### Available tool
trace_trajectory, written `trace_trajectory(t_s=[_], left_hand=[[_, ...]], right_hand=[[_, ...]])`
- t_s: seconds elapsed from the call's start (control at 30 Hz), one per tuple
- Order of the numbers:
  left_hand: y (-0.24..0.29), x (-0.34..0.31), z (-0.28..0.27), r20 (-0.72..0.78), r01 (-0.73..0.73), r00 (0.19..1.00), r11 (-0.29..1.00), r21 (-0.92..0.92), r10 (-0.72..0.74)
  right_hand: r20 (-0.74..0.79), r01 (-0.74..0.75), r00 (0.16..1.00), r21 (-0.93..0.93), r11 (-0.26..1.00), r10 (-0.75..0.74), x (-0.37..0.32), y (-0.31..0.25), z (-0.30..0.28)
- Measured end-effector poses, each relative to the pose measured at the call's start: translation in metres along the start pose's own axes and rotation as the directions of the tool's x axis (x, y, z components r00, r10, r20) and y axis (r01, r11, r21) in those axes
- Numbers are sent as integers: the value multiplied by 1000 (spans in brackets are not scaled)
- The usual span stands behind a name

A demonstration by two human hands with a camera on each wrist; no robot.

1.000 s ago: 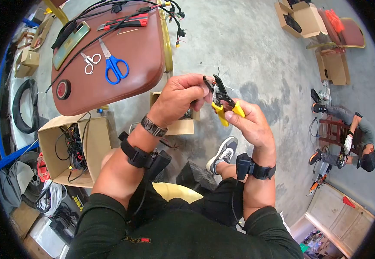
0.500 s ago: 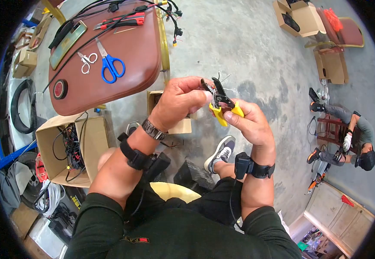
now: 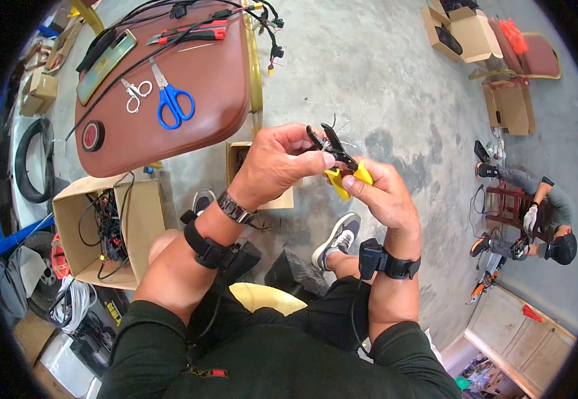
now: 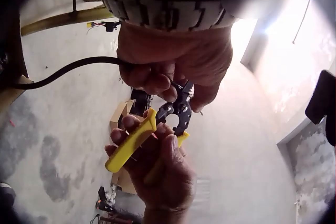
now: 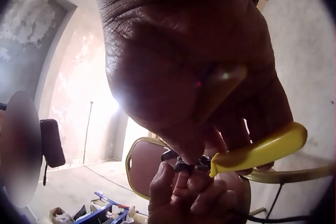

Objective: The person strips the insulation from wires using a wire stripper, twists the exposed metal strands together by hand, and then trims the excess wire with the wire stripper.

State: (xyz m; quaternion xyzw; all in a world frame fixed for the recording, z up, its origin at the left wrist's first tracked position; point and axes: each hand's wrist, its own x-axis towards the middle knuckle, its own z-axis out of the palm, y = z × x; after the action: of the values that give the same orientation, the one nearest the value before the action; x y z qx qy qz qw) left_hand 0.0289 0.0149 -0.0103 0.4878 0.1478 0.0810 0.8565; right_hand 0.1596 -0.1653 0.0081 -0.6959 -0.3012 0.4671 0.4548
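My right hand (image 3: 387, 199) grips the yellow-handled wire strippers (image 3: 364, 173), fingers and thumb round the handles, which stand apart. The black head of the tool points up and to the left, toward my left hand (image 3: 269, 159). There the left thumb lies against the strippers' head, close to the pivot. In the left wrist view a black cable (image 4: 97, 60) runs into the curled fingers of the left hand, which hold it beside the head. Thin wire ends stick out past the head in the head view; the spot where wire and blades meet is mostly hidden by fingers.
On the brown padded seat (image 3: 202, 126) at left lie blue-handled scissors (image 3: 175, 106), small white scissors (image 3: 136, 95), a tape roll (image 3: 93, 136), a phone (image 3: 106, 66) and red cutters. A cardboard box (image 3: 146, 233) of cables stands below. Another person (image 3: 548, 206) sits at right.
The left thumb has moved right, onto the strippers' head. The tool and right hand have shifted slightly left, and the wire ends beyond the head have changed angle.
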Motion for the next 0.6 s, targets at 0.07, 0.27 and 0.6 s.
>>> trace_trajectory(t_s=[0.07,0.27,0.6], left_hand=[[-1,-1,0,-19,-3,1000,1000,18,4],[1,-1,-4,26,-4,1000,1000,-30,5],[8,-5,-3,47,63,997,997,-50,-61]], right_hand=[[8,3,1000,29,1000,-4,0,-2,0],[13,8,1000,105,994,-10,0,-3,2],[12,19,1000,43,999,-20,1,-1,1]])
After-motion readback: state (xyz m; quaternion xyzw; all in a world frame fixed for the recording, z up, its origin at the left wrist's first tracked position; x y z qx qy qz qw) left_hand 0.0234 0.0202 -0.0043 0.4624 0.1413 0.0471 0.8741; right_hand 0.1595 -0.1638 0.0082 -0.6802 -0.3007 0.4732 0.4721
